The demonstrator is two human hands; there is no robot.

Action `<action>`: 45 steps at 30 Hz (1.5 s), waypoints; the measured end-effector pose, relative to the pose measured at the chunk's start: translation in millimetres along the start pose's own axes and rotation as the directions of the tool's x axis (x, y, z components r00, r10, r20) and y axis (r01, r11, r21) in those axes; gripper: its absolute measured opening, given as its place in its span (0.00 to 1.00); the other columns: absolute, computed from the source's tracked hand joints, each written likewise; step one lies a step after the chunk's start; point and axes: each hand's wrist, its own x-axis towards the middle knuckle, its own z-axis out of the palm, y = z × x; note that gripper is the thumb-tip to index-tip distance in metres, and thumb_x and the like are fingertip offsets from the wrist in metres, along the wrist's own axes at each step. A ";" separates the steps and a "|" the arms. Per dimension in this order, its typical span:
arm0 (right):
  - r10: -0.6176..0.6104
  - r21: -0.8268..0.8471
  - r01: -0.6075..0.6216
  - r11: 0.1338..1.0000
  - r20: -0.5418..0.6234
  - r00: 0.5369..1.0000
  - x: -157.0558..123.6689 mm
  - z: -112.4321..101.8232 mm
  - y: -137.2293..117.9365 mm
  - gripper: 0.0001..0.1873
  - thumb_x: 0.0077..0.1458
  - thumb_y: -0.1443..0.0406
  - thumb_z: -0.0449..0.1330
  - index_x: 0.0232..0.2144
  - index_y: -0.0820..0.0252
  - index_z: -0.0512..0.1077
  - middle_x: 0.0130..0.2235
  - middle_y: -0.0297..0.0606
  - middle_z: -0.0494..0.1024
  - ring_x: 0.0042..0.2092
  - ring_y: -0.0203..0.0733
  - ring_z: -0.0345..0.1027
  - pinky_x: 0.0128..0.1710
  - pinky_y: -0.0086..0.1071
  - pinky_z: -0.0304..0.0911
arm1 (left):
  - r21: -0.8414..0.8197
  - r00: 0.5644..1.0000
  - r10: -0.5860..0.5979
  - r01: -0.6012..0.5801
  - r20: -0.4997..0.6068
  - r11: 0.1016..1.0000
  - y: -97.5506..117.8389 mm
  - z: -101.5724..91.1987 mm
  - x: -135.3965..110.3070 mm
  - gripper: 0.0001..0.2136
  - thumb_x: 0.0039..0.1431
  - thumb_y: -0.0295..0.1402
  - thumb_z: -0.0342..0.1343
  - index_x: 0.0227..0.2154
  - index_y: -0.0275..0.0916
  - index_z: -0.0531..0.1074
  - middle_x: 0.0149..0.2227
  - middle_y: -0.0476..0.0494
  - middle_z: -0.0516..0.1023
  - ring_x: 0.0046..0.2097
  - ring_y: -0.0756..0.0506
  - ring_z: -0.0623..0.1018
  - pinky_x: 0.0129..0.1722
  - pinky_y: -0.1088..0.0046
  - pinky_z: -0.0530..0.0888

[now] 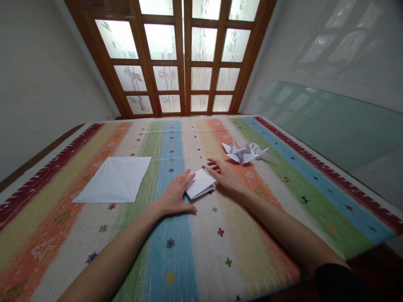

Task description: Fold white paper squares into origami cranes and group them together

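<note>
A small folded square of white paper [200,184] lies on the striped tablecloth, its layers slightly parted along the near right edge. My left hand [176,193] rests at its left side, thumb stretched out below and fingers along the upper left edge, not closed round it. On the other side, my right hand [223,174] lies by the paper's right corner with its fingers extended and apart. Both palms face down or inward near the cloth. Whether the right fingertips touch the paper, I cannot tell.
A larger flat sheet of white paper [115,180] lies to the left. Folded white paper cranes [244,153] sit grouped at the back right. The striped tablecloth [170,256] covers the table. Wooden doors with frosted panes [166,79] stand beyond, and a glass panel [330,117] is at right.
</note>
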 end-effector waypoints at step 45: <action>-0.295 -0.290 0.508 0.811 0.549 0.782 -36.5 8.5 -38.1 0.16 0.60 0.64 0.56 0.50 0.62 0.70 0.50 0.48 0.75 0.52 0.47 0.67 0.53 0.43 0.60 | 0.169 0.968 -0.155 0.189 -0.199 0.967 16.6 9.2 15.7 0.44 0.47 0.55 0.62 0.62 0.37 0.54 0.57 0.30 0.70 0.55 0.33 0.72 0.54 0.51 0.66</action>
